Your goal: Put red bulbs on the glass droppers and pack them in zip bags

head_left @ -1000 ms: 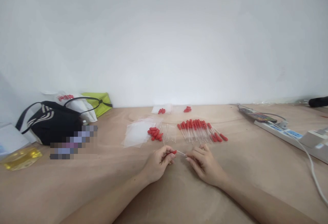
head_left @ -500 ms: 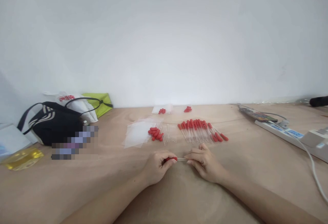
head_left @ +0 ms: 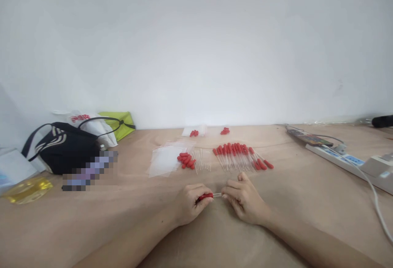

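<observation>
Between thumb and fingers, my left hand (head_left: pixel 189 203) grips a red rubber dropper bulb (head_left: pixel 205 197). A thin clear glass tube (head_left: pixel 217 194) reaches from the bulb's right end to my right hand (head_left: pixel 244 201), whose fingertips pinch its other end. The inner part of the bulb is hidden by my left fingers. Beyond my hands lies a pile of loose red bulbs (head_left: pixel 186 160), with several bare glass tubes (head_left: pixel 202 162) beside it. Farther right is a row of droppers (head_left: pixel 235 153), red bulbs on glass tubes, bulb ends mostly pointing away from me.
Clear plastic bags (head_left: pixel 164 161) are stacked left of the loose bulbs. Two small bulb groups on bags (head_left: pixel 225 130) lie near the wall. A black bag (head_left: pixel 66 149) stands at left; a power strip (head_left: pixel 336 157), phone (head_left: pixel 310 137) and white cable (head_left: pixel 373 194) are at right.
Both hands have come slightly nearer to me with the bulb and tube still between them. Slightly more of the red bulb shows in my left hand. The things on the table stay put.
</observation>
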`<state>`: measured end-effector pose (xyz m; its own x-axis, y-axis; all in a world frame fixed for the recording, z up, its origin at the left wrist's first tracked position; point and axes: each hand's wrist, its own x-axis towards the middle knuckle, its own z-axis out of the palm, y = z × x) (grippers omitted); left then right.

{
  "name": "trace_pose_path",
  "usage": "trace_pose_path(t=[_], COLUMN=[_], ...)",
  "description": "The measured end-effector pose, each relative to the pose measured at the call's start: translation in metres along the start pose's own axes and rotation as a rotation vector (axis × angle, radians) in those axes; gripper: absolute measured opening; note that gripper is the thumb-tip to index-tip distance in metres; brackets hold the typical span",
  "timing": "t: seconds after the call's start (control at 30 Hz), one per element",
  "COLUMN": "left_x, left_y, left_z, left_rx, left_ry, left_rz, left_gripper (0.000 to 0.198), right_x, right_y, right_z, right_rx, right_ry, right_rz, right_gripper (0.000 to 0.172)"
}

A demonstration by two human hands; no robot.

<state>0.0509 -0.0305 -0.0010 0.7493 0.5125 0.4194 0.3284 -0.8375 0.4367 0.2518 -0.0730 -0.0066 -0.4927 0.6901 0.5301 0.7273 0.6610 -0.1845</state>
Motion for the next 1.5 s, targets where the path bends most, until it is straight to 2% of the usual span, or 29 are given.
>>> trace_pose_path(t=[0.23,0.37,0.5,0.57,0.6,0.67,0.73,0.87,1.0,1.2,1.3,1.37,1.43,1.5], left_x=[-0.002,0.001,0.003,0.002,0.001,-0.001,-0.002,0.000,0.002,0.001,0.001,0.002,0.004,0.008], left_y=[-0.004,-0.008,-0.016,-0.020,-0.022,-0.025,-0.027,-0.023,-0.020,-0.018,-0.019,-0.021,-0.026,-0.034], left_z=[0.002,-0.002,-0.007,-0.009,-0.009,-0.009,-0.009,-0.011,-0.014,-0.015,-0.013,-0.012,-0.013,-0.014], left_rx=[0.037,0.020,0.031,0.043,0.044,0.035,0.016,-0.012,-0.033,-0.019,-0.003,0.055,0.146,0.234], left_ry=[-0.025,0.060,0.108,0.115,0.126,0.146,0.120,0.017,-0.006,-0.024,-0.008,0.074,0.221,0.375], left_rz=[0.067,0.083,0.113,0.071,0.010,-0.156,-0.274,-0.276,-0.253,-0.266,-0.250,-0.254,-0.271,-0.283], left_gripper=[0.018,0.016,0.013,0.018,0.027,0.047,0.046,0.017,0.010,0.011,0.010,0.007,0.006,0.007], right_x=[0.000,0.005,0.009,0.009,0.009,0.010,0.014,0.031,0.049,0.051,0.047,0.046,0.049,0.057], right_y=[-0.006,-0.009,-0.012,-0.009,-0.006,0.006,0.023,0.058,0.071,0.078,0.080,0.075,0.064,0.050], right_z=[0.004,0.001,-0.003,-0.005,-0.006,-0.008,-0.012,-0.016,-0.010,0.002,0.003,0.002,0.003,0.006], right_rx=[0.062,0.075,-0.042,-0.096,-0.107,-0.082,-0.009,0.008,-0.117,-0.225,-0.262,-0.271,-0.261,-0.241], right_ry=[-0.044,-0.030,-0.056,-0.097,-0.103,-0.063,0.025,0.170,0.153,0.090,0.105,0.130,0.124,0.064], right_rz=[0.066,0.107,0.070,0.065,0.094,0.235,0.452,0.839,1.005,1.021,1.000,0.940,0.847,0.766], right_gripper=[0.024,0.023,0.018,0.016,0.016,0.018,0.022,0.026,0.024,0.024,0.025,0.025,0.024,0.025])
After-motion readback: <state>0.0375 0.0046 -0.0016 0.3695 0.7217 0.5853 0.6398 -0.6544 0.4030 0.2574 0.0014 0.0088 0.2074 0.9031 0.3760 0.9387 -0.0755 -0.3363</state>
